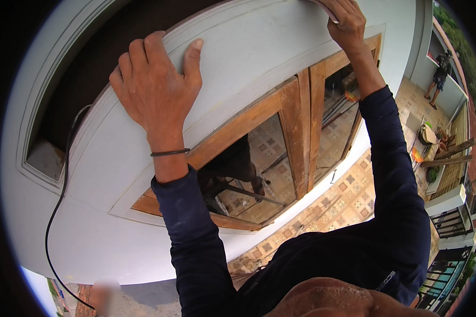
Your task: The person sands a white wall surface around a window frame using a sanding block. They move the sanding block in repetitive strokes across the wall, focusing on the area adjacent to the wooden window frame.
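My left hand (pixel 158 79) rests spread over the edge of a white wall ledge (pixel 238 51), its fingertips hooked on the rim of a dark opening and its thumb on the painted face. Higher up at the right, my right hand (pixel 346 23) grips a thin, flat object (pixel 328 11) against the wall; what it is I cannot tell. Below both hands are wood-framed windows (pixel 291 130) whose glass reflects a patterned floor. A dark band circles my left wrist.
A black cable (pixel 52 233) hangs from the opening at the left. Far below lies a patterned tile floor (pixel 341 198). A person (pixel 441 75) stands at the far right, near planks (pixel 450 154) and a basin-like container (pixel 426 134). A metal window hook (pixel 333 175) sticks out below the frame.
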The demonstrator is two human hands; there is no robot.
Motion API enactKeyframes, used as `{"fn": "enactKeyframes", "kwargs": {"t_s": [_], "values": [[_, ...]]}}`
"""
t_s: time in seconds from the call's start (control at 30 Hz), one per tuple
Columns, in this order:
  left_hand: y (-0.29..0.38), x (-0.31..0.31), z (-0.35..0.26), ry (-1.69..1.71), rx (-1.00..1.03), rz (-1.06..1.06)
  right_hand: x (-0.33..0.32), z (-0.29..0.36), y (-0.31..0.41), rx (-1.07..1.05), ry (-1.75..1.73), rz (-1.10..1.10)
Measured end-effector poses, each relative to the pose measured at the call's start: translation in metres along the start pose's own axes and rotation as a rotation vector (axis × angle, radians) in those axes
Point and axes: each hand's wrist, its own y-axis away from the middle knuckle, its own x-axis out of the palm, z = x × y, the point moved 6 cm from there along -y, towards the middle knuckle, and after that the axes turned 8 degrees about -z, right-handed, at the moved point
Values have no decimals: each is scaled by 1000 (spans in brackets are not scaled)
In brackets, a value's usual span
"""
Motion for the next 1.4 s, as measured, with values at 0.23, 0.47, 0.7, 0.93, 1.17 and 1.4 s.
{"fn": "enactKeyframes", "kwargs": {"t_s": [0.23,0.47,0.7,0.93,1.17,1.4], "values": [[-4,-2,-3,-32,-3,-5,-1,-2,5,0,-59,45],[-5,-5,-5,-72,-50,100,-3,-38,16,74,58,-23],[-7,-6,-6,-94,-70,114,-11,-40,23,57,-11,15],[-7,-4,-5,-83,-102,156,-3,-59,23,56,111,41],[-9,-4,-9,-125,-102,156,-3,-46,26,56,-37,18],[-9,-5,-9,-104,-80,131,-8,-46,15,48,65,-64]]}}
